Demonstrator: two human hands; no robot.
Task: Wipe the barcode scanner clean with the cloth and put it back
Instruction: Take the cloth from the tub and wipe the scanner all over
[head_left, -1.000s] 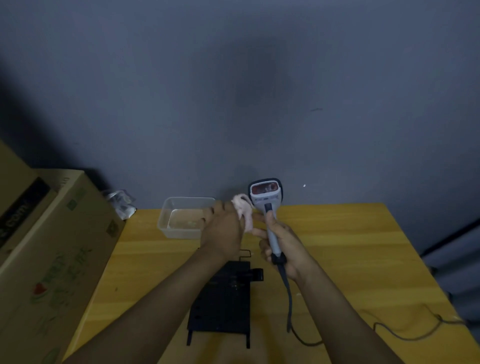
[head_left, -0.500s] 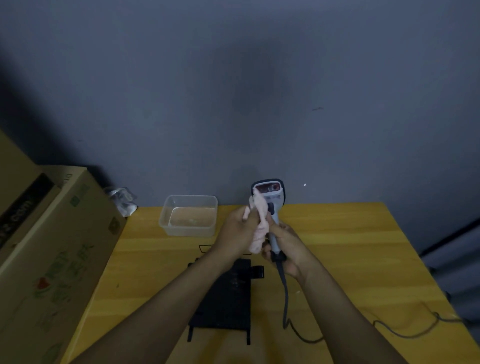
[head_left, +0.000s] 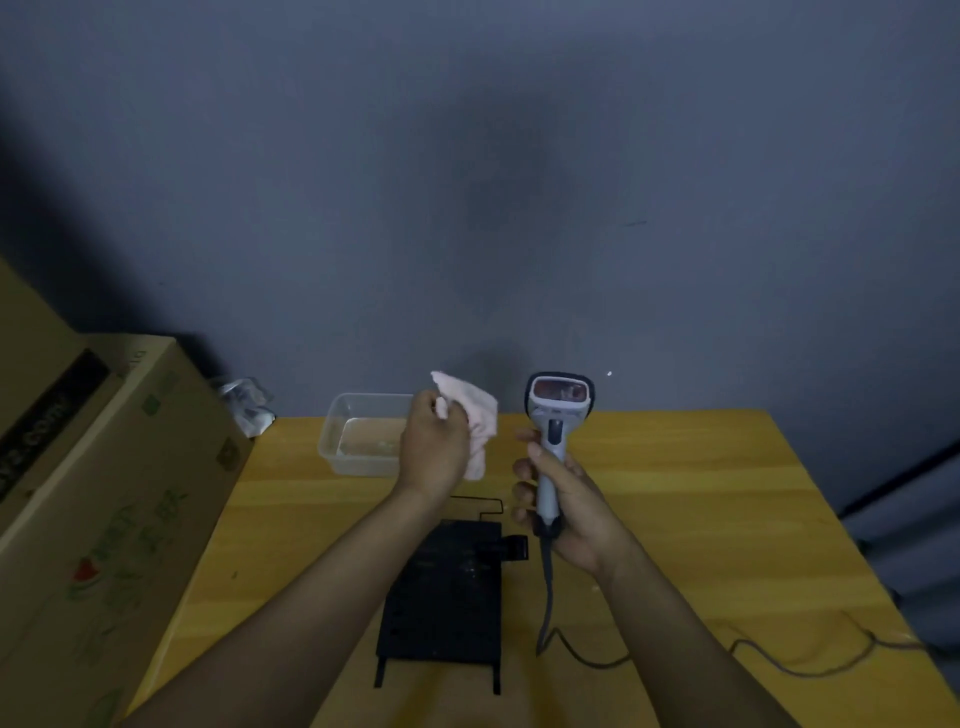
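Scanner (head_left: 558, 415) stands upright in the right hand (head_left: 566, 512), fingers wrapped tight round its handle, above the middle of the table (head_left: 701, 499). Half a second ago the cloth (head_left: 470, 418) was pressed on the scanner's head. Now the left hand (head_left: 434, 452), closed on the bunched cloth, has pulled away toward the clear tub (head_left: 358, 441) at the back edge, and they no longer touch. That rub looks finished; the black stand (head_left: 441, 597) waits near the front edge.

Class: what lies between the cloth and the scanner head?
Nothing: the head view shows an open gap between the cloth and the scanner head, only wall behind.
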